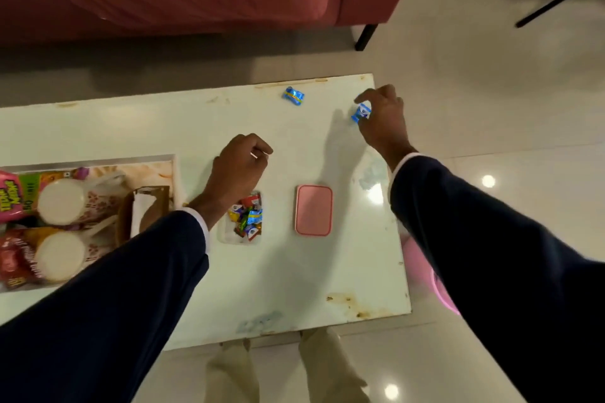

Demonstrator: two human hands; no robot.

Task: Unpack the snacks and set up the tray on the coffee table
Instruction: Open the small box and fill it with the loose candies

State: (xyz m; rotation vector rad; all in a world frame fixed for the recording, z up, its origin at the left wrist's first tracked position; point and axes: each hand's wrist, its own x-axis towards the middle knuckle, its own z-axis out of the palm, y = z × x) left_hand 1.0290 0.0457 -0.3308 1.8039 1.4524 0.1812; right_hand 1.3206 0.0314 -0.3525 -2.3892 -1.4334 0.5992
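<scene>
Meanwhile, stray sweets go back to the clear container (242, 222) on the coffee table (294, 271).
Far right of it, the right hand (381, 114) pinches a blue candy (361, 112); the left hand (240, 162), curled, grip unclear, hovers just beyond it. Another blue sweet (293, 96) likely follows.

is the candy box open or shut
Open: the pink lid lies on the table beside the box, and the candies inside show.

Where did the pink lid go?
In the head view, the pink lid lies flat on the white coffee table, just right of the clear candy box, between the person's two arms.
</scene>
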